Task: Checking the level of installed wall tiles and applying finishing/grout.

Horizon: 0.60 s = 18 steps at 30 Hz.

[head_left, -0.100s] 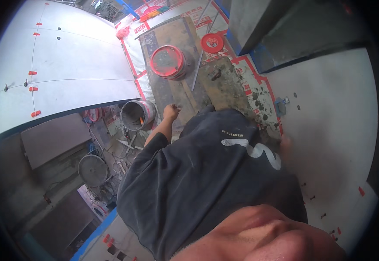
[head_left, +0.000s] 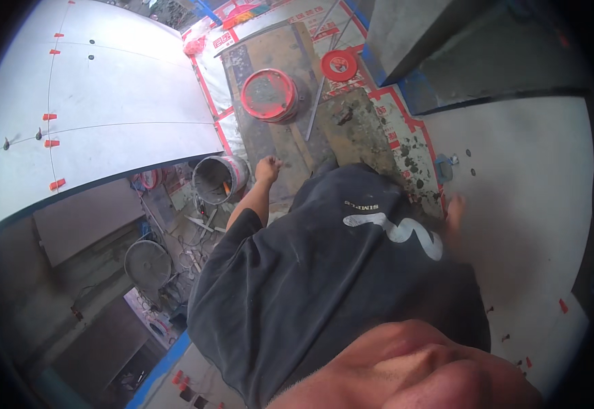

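Note:
My left hand [head_left: 267, 168] hangs beside my dark shirt, over the worn floor boards [head_left: 280, 180], fingers curled; whatever may be in them is too small to make out. It is nearest a grey mortar bucket [head_left: 212, 180] with an orange-handled item inside. Farther forward stands a red-rimmed bucket [head_left: 267, 93] of grey-smeared material. My right hand [head_left: 456, 210] shows partly at my right side, blurred, close to a pale tiled surface [head_left: 522, 184]; whether it touches the tile is unclear.
A large tiled surface [head_left: 120, 82] with orange clips spans the left. A red disc [head_left: 339, 65] and long metal strips [head_left: 315, 109] lie ahead near a grey corner [head_left: 406, 41]. Tools, cables and a round grey container [head_left: 146, 264] clutter the lower left.
The view has shifted slightly, so the buckets and boards sit a little farther right. More of my right hand shows, and my left hand has moved slightly.

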{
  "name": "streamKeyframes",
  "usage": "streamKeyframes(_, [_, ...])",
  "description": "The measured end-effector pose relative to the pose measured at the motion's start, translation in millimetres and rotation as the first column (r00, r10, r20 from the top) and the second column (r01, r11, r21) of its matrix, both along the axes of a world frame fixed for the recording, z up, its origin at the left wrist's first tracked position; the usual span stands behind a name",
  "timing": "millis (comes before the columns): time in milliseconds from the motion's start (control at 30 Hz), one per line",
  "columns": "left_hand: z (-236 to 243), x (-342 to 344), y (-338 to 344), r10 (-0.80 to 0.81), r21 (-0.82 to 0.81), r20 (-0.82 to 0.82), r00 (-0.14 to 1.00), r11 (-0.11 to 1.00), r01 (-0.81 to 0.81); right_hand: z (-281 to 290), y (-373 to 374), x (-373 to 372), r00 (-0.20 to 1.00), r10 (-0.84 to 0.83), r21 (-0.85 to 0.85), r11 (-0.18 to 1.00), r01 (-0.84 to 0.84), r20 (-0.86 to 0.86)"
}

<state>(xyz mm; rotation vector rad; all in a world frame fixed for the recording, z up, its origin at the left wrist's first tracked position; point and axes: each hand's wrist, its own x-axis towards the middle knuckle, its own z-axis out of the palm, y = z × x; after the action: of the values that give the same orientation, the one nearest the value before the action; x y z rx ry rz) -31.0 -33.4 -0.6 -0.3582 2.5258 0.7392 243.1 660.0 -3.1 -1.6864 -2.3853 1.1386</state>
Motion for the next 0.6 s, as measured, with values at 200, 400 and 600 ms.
streamKeyframes(200, [24.5,-78.1,-3.8,0.222,0.183,-0.063,0.973,0.961,-0.207,-14.3,-22.0,-56.5,0.666,0.727,-0.119,0.685,-0.719,0.166])
streamKeyframes(400, [1.4,-78.7,0.6,0.214,0.01,0.065,0.975,0.977,-0.215,-7.9,-4.4,-197.8,0.431,0.863,-0.349,0.502,-0.791,0.264])
streamKeyframes(600, [-18.8,-58.6,35.1,0.508,0.091,0.205,0.837,0.841,-0.533,-23.1,-30.3,-484.1,0.428,0.877,-0.095,0.456,-0.885,0.218])
